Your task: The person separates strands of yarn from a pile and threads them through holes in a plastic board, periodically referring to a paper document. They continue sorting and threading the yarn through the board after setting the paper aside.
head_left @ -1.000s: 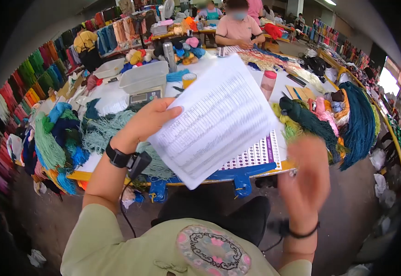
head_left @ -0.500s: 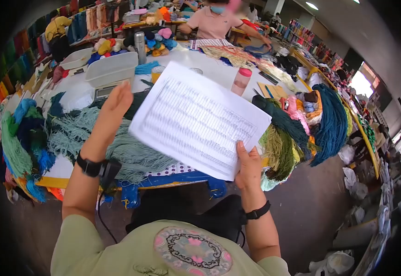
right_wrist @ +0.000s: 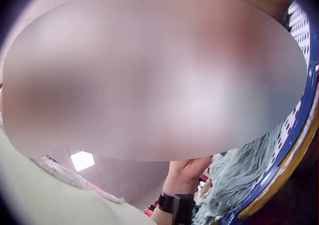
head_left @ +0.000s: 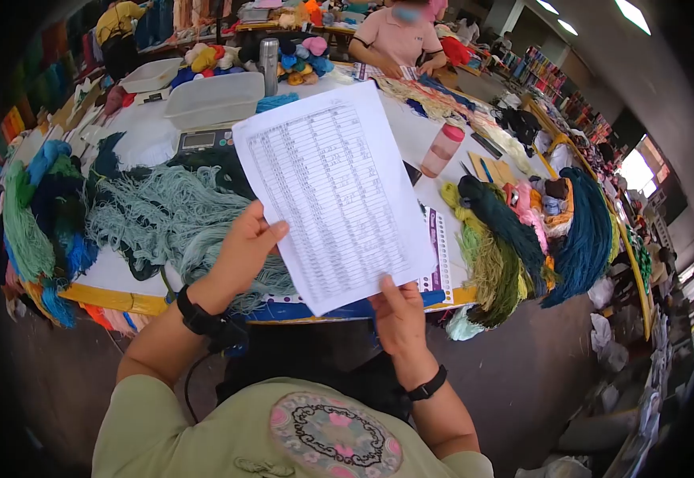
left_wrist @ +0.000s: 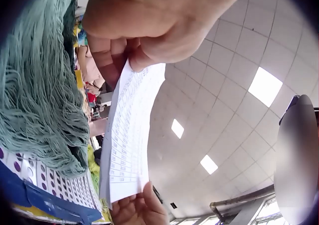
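Note:
Several printed sheets (head_left: pixel 335 199), covered in a table of rows and columns, are held up together above the table's front edge. The left hand (head_left: pixel 245 248) pinches their left side, thumb on the printed face; in the left wrist view the left hand (left_wrist: pixel 149 25) grips the paper (left_wrist: pixel 130 135) from above. At the lower right corner the right hand (head_left: pixel 400 319) holds the sheets with its thumb in front, and the left wrist view shows the right hand (left_wrist: pixel 139 210) at the far end. A blurred patch hides most of the right wrist view.
Pale teal yarn (head_left: pixel 164 215) lies left of the sheets, below a scale (head_left: pixel 198 141) and a plastic tub (head_left: pixel 215 99). On the right are a pink-lidded bottle (head_left: pixel 443 151), green skeins (head_left: pixel 494 247) and dark teal yarn (head_left: pixel 582 239). Across the table sits a person in pink (head_left: pixel 395 40).
The left hand, earlier off the paper, now pinches its left side. The sheets have turned more upright, and the right hand has stayed at their lower right corner since half a second ago.

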### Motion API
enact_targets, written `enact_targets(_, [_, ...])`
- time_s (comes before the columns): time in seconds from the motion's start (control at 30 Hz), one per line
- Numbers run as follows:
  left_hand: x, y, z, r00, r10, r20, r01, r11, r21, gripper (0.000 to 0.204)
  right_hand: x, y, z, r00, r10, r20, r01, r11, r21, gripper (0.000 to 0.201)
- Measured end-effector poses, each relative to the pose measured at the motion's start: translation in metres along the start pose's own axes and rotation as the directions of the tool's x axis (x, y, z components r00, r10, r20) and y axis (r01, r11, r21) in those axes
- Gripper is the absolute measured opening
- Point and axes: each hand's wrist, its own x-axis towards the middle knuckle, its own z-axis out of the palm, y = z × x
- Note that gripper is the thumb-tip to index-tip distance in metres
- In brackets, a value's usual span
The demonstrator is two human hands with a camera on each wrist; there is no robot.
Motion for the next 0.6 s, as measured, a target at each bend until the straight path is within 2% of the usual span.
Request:
enact_targets(0.07, [0.000,0.004,-0.009,0.995,0.090,-0.031,-0.087,0.991,0.100,0.031,-0.005,-0.011,-0.014,1.000,-0.025,0.005,0.025,0.998,-0.053,0.033])
enact_targets(0.13, [-0.002,0.005,-0.016,0.996,0.084,-0.035,-0.080,0.992,0.102,0.032,-0.012,-0.027,-0.027,0.977,-0.209,-0.042,0.196,0.960,-0.202,0.030])
enact_targets(0.2, [-0.004,0.006,-0.019,0.996,0.079,-0.037,-0.074,0.992,0.105,0.032,-0.024,-0.040,-0.048,0.947,-0.249,-0.202,0.219,0.962,-0.161,0.028])
enact_targets(0.27, [-0.006,0.002,-0.023,0.999,0.048,-0.026,-0.046,0.997,0.060,0.034,-0.039,-0.041,-0.089,0.918,-0.298,-0.263,0.242,0.944,-0.224,0.027])
enact_targets(0.3, [-0.007,0.000,-0.023,0.999,0.043,-0.022,-0.041,0.997,0.061,0.034,-0.049,-0.038,-0.105,0.886,-0.304,-0.350,0.221,0.940,-0.258,0.024])
enact_targets(0.33, [-0.007,-0.003,-0.022,0.998,0.055,-0.007,-0.055,0.998,0.017,0.034,-0.059,-0.034,-0.128,0.882,-0.306,-0.359,0.222,0.941,-0.257,0.024])
enact_targets(0.4, [-0.007,-0.009,-0.017,0.998,0.060,0.023,-0.060,0.998,-0.024,0.034,-0.078,-0.018,-0.172,0.864,-0.173,-0.473,-0.045,0.908,-0.416,0.019])
enact_targets(0.43, [-0.007,-0.012,-0.014,0.997,0.071,0.044,-0.070,0.997,-0.019,0.034,-0.086,-0.006,-0.181,0.855,-0.177,-0.487,-0.042,0.913,-0.406,0.019])
enact_targets(0.5, [-0.011,-0.018,-0.004,0.994,0.069,0.079,-0.069,0.998,-0.009,0.034,-0.104,0.019,-0.193,0.915,-0.185,-0.359,-0.159,0.651,-0.742,0.013])
enact_targets(0.57, [-0.015,-0.022,0.005,0.993,0.022,0.119,-0.022,1.000,-0.006,0.033,-0.103,0.037,-0.169,0.992,-0.076,-0.106,-0.059,0.462,-0.885,0.013])
enact_targets(0.6, [-0.018,-0.024,0.009,0.991,0.008,0.133,-0.010,1.000,0.012,0.033,-0.098,0.041,-0.147,0.992,-0.053,0.110,0.120,0.243,-0.962,0.016])
